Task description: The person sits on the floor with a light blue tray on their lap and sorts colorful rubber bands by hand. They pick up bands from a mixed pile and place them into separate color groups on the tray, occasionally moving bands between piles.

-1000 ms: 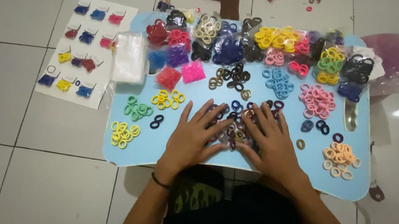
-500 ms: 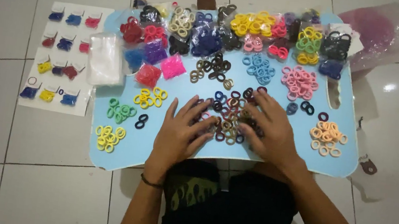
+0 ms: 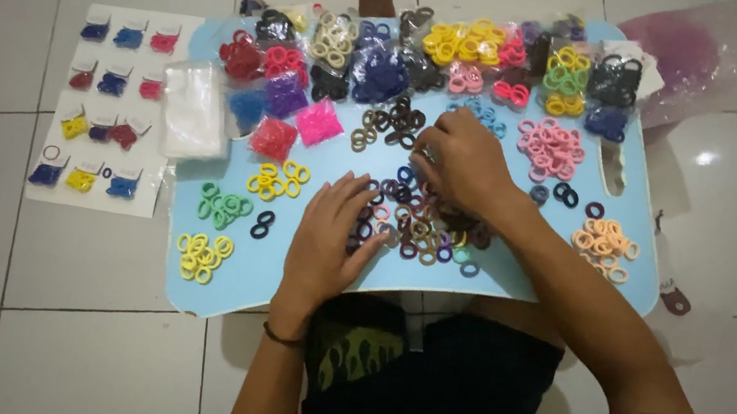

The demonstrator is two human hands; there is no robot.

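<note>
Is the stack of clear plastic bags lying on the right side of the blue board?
No, the clear plastic bags lie at the left edge of the blue board, beside the red hair ties.

Bare forearms, thin dark band on the left wrist (image 3: 282, 335), black top with green flame print

Light: dim, cast from overhead
Glare: seen on white floor tiles (image 3: 707, 158) at right
Sharpness: soft throughout, small details smeared
Corners: slightly darkened

Both hands (image 3: 387, 210) rest on the hair-tie pile (image 3: 419, 224) on the board (image 3: 282, 272), bagged ties (image 3: 378, 69) behind.
</note>
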